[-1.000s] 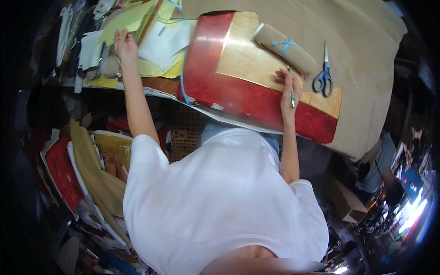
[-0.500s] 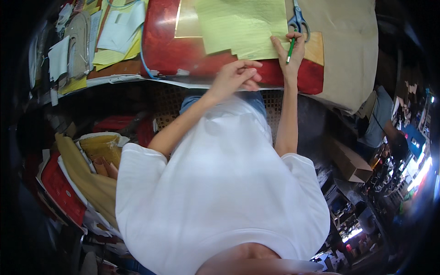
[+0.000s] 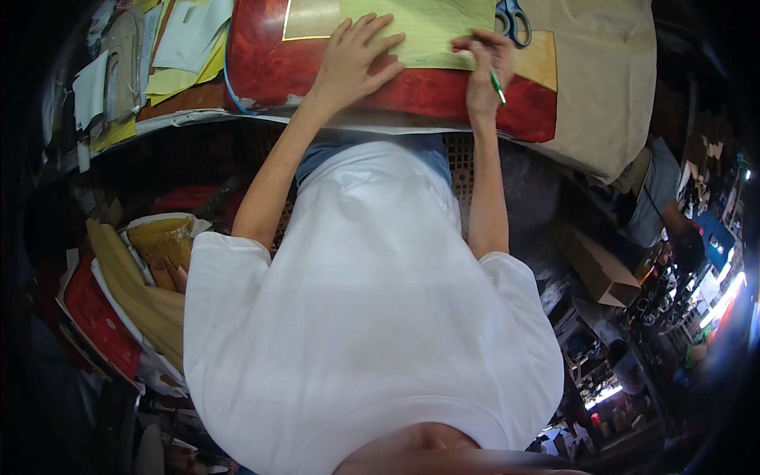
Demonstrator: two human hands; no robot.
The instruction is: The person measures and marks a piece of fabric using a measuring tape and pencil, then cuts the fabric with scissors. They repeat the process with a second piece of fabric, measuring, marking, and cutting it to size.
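Spread flat, my left hand (image 3: 355, 63) presses on the lower left part of a yellow paper sheet (image 3: 431, 39). The sheet lies on a red marbled board (image 3: 269, 71). My right hand (image 3: 484, 71) is closed round a slim green pen (image 3: 497, 85) at the sheet's right edge. The pen's rear end points down toward me; its tip is hidden by my fingers. Just beyond that hand lie scissors (image 3: 518, 28) with blue-grey handles, partly cut off by the top of the view.
A tan-gold piece (image 3: 534, 59) lies at the board's right, beside a beige cover (image 3: 606, 79). Papers and card patterns (image 3: 123, 71) crowd the table's left. Below left are a red folder (image 3: 99, 317) and rolled yellowish material (image 3: 138, 285). An open carton (image 3: 598, 265) and another person (image 3: 653, 194) are at right.
My left hand has moved up and left from above the table edge and spread onto the sheet. My right hand has turned and come slightly nearer, still holding the pen.
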